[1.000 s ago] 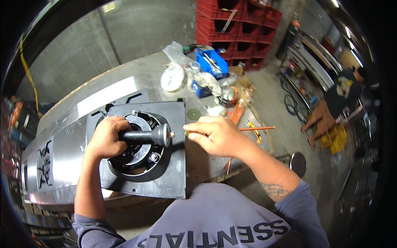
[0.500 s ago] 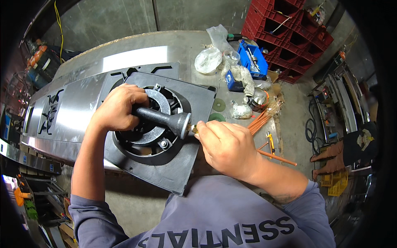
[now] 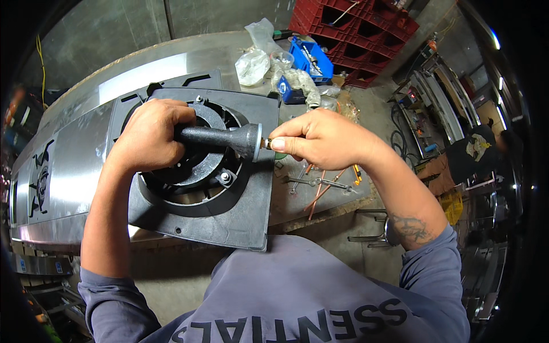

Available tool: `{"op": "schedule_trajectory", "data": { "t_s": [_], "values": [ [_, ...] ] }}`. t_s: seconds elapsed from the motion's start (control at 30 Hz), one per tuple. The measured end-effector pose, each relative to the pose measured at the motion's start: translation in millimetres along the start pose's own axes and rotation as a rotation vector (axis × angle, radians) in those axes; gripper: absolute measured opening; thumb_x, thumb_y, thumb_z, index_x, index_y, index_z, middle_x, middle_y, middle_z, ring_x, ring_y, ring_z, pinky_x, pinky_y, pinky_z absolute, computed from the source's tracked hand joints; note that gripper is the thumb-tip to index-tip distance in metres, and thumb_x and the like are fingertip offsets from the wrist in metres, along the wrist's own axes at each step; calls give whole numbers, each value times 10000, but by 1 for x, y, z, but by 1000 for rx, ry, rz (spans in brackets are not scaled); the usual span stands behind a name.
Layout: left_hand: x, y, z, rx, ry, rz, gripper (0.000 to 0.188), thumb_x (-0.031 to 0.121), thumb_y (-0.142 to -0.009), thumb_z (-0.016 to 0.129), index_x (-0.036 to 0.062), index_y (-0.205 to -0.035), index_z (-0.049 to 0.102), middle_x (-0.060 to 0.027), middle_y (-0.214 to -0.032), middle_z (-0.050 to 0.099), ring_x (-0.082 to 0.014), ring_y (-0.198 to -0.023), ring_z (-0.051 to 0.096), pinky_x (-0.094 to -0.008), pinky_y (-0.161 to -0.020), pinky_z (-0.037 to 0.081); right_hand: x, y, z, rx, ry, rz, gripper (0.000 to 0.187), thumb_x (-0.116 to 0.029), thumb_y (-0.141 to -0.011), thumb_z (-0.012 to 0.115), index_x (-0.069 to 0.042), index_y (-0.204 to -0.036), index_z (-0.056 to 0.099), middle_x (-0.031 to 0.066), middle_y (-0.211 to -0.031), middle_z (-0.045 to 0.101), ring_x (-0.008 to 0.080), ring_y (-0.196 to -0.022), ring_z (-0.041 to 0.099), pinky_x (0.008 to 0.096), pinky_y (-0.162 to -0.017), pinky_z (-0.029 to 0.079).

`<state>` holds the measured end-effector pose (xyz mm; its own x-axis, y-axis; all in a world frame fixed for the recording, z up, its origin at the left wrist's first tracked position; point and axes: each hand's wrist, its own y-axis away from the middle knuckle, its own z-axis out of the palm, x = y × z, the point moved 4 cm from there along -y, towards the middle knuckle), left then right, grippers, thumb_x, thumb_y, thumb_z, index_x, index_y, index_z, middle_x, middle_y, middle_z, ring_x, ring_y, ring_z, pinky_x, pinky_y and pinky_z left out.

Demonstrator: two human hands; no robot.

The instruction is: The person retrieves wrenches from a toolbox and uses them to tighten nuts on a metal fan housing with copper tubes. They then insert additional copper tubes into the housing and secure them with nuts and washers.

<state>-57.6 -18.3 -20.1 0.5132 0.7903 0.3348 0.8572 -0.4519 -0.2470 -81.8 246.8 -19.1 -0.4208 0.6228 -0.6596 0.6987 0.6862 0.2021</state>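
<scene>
A black cast-iron stove grate plate (image 3: 229,220) with a round opening lies before me. In its opening sits a grey cast-iron gas burner (image 3: 226,139), whose flared tube points right. My left hand (image 3: 155,135) is closed over the burner at the tube's inner end; its fingertips are partly hidden. At the tube's flared mouth, a small brass fitting (image 3: 267,143) sticks out. Thumb and forefinger of my right hand (image 3: 320,138) pinch that fitting. A bolt (image 3: 226,176) with a nut shows on the ring's near side.
Under the plate is a long stainless-steel stove top (image 3: 74,137). Wrenches (image 3: 314,182) and copper tubes (image 3: 323,194) lie right of it. Farther back are plastic bags (image 3: 251,67), a blue bin (image 3: 311,60) and red crates (image 3: 357,40). A stool (image 3: 374,226) stands at right.
The view has swung, so the scene sits farther left. My right hand has turned at the wrist, with its forearm higher, still pinching the fitting. My left hand keeps its hold.
</scene>
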Motion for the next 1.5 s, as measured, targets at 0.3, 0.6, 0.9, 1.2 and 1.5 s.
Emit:
{"op": "schedule_trajectory", "data": {
  "t_s": [0.3, 0.6, 0.9, 1.2, 1.5],
  "values": [
    [-7, 0, 2, -4, 27, 10, 256, 67, -534, 627, -15, -776, 617, -189, -781, 595, -424, -811, 599, -467, -716, 468, -16, 8, 10, 230, 282, -261, 213, -204, -879, 718, 1, -936, 704, 156, -867, 704, 353, -866, 684, 413, -751, 530],
    [-5, 1, -2, 10, -2, 4, 235, 72, -561, 643, -4, -782, 670, -197, -773, 628, -433, -796, 629, -484, -701, 491, -24, 20, 28, 661, 538, -595, 267, -161, -829, 745, -66, -1059, 647, 87, -865, 654, 311, -851, 665, 421, -740, 520],
    [-7, 2, 0, 1, 10, -21, 240, 80, -556, 641, -13, -777, 652, -200, -791, 630, -433, -805, 620, -479, -716, 490, -17, 15, 24, 471, 334, -339, 467, -114, -809, 733, -65, -1251, 590, 105, -869, 702, 313, -807, 680, 427, -751, 541],
    [-8, 2, 0, 24, 4, 0, 274, 94, -540, 645, -8, -793, 649, -193, -792, 611, -433, -826, 611, -471, -735, 487, -25, 17, 23, 567, 238, -419, 621, -56, -746, 804, -30, -1322, 575, 147, -923, 686, 339, -861, 687, 431, -754, 547],
    [-6, 3, -1, 9, -11, -23, 280, 93, -548, 649, 10, -811, 696, -173, -797, 638, -416, -849, 634, -473, -757, 502, -28, 19, 39, 669, 463, -506, 587, -45, -751, 798, -39, -1297, 580, 161, -951, 705, 361, -883, 708, 452, -724, 562]
  ]
}}
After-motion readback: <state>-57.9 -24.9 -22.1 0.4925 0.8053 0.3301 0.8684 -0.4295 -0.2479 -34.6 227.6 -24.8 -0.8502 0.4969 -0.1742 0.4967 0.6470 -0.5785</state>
